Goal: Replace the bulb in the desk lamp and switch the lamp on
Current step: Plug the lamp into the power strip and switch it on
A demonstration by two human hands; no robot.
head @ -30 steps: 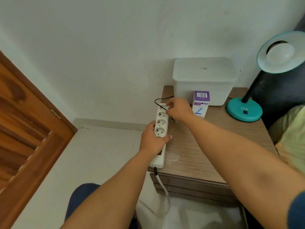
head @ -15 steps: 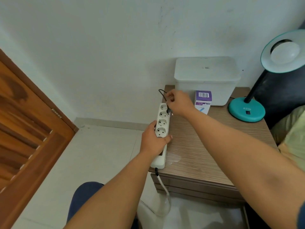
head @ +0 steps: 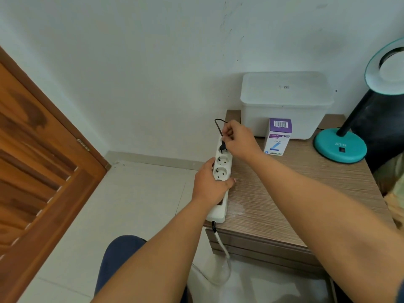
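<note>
- Power strip (head: pixel 221 171), white, lying along the left edge of the bedside table (head: pixel 306 193); all places below are given relative to it.
- Left hand (head: pixel 209 184) clamps the strip around its middle, thumb across the top, pinning it to the tabletop.
- Right hand (head: pixel 237 139) pinches the black plug (head: pixel 223 147) at the strip's far socket; the pins meet the socket, but whether they are fully seated cannot be told.
- Black cord (head: pixel 218 123) loops up beyond the strip's far end, then disappears behind the right hand.
- Bulb box (head: pixel 277 136), purple and white, stands upright to the right of the strip's far end, just in front of a lidded white plastic container (head: pixel 286 101).
- Desk lamp (head: pixel 341 145), teal base and shade, stands well to the right of the strip, at the table's far right; a white bulb (head: pixel 395 66) sits in the shade and appears unlit.
- Progress, as judged: only the mains connection is being handled. Whether the fitted bulb is the old one or the new cannot be told. Seating or freeing the plug and pressing the switch on the base remain, and possibly the bulb change too.
</note>
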